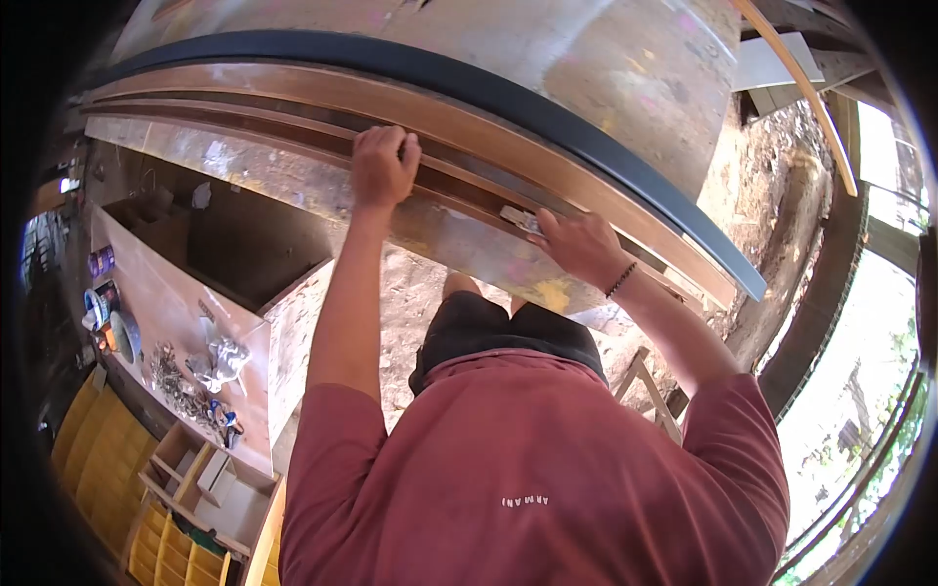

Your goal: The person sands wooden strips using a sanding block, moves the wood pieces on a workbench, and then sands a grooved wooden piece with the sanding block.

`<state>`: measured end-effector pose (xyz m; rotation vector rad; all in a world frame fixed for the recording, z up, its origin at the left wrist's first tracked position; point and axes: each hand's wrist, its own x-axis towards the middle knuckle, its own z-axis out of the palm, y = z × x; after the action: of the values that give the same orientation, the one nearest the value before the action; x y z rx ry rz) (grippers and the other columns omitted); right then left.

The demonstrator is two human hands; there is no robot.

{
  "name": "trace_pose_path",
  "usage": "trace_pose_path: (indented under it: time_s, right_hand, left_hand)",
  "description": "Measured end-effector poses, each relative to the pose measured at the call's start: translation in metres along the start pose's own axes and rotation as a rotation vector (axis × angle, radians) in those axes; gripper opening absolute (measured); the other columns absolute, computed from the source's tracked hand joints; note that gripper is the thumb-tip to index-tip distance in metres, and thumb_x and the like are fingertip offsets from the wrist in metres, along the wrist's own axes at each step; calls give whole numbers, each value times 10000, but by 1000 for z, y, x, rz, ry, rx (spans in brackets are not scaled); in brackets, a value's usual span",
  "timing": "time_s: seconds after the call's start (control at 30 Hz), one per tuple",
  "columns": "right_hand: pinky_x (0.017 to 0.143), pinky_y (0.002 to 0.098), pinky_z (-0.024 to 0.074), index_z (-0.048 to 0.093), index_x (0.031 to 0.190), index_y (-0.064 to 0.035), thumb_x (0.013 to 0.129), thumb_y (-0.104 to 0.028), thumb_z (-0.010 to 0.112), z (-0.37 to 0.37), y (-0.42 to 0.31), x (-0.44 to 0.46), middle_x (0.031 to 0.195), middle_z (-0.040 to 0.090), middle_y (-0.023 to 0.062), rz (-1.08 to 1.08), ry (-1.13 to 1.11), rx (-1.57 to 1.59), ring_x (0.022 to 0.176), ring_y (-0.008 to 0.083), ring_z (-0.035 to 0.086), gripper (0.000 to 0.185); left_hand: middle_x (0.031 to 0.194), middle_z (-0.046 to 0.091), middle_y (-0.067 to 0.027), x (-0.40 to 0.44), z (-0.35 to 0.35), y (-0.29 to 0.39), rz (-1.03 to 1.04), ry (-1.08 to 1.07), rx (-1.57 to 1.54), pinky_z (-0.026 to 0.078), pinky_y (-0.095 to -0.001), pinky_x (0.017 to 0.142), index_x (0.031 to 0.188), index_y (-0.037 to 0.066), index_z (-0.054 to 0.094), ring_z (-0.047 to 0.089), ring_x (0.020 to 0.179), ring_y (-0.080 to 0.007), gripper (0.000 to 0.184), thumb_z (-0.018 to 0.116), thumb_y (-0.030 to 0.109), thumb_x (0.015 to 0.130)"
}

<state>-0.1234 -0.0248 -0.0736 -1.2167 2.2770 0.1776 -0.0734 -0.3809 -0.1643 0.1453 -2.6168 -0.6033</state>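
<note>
Long brown wooden strips [459, 127] lie side by side across the workbench [283, 176], with a dark grey strip [489, 96] along their far side. My left hand [386, 166] is closed round the near brown strip close to its middle. Farther right, my right hand [576, 242] is closed on a small pale tool [521, 218], which rests against the near brown strip. The tool's exact kind cannot be made out. A dark beaded bracelet [620, 279] is on my right wrist.
At the left stands a wooden surface [186, 327] with cans, a round container and crumpled material. Below it are an open wooden box frame [220, 498] and yellow panels [107, 439]. A thin wooden stick [806, 88] slants at the upper right.
</note>
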Motion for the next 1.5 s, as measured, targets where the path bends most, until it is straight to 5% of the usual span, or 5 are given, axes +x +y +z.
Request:
trace_pose_path:
  time_s: [0.3, 0.57, 0.67, 1.43, 1.5]
  right_hand:
    - [598, 448, 570, 559, 1260, -90, 1127, -574, 448, 15, 33, -33, 751, 719, 110, 138, -341, 11, 655, 275, 723, 514]
    - [590, 472, 557, 533, 1169, -98, 1129, -574, 454, 18, -4, 1, 697, 697, 95, 17, 181, 2, 657, 324, 729, 485]
    - [602, 467, 559, 540, 1170, -114, 1129, -591, 443, 30, 34, -32, 669, 676, 76, 193, -271, -38, 630, 301, 714, 488]
    - [650, 445, 578, 565, 1163, -125, 1129, -620, 411, -20, -61, 71, 717, 693, 100, 26, 149, -70, 687, 288, 731, 520]
    - [641, 454, 576, 570, 1180, -126, 1123, -621, 431, -14, -26, 30, 696, 688, 109, 247, -253, -8, 679, 300, 736, 518]
  left_hand:
    - [855, 701, -131, 0, -4, 0, -24, 17, -106, 494, -473, 914, 837, 56, 651, 673, 880, -366, 211, 648, 183, 1005]
    - [857, 713, -123, -5, 1, -4, 9, 50, -176, 497, -474, 933, 849, 51, 675, 681, 894, -359, 274, 573, 211, 1047]
    - [857, 711, -124, -8, 7, -4, -13, 91, -216, 497, -474, 935, 855, 53, 675, 680, 894, -356, 282, 546, 202, 1056]
    - [836, 692, -88, -8, 5, -11, 40, 80, -216, 492, -456, 932, 848, 80, 678, 650, 872, -308, 244, 566, 211, 1021]
    - [844, 701, -86, -5, 9, -8, 37, 84, -223, 493, -458, 936, 858, 80, 683, 657, 885, -311, 253, 539, 196, 1030]
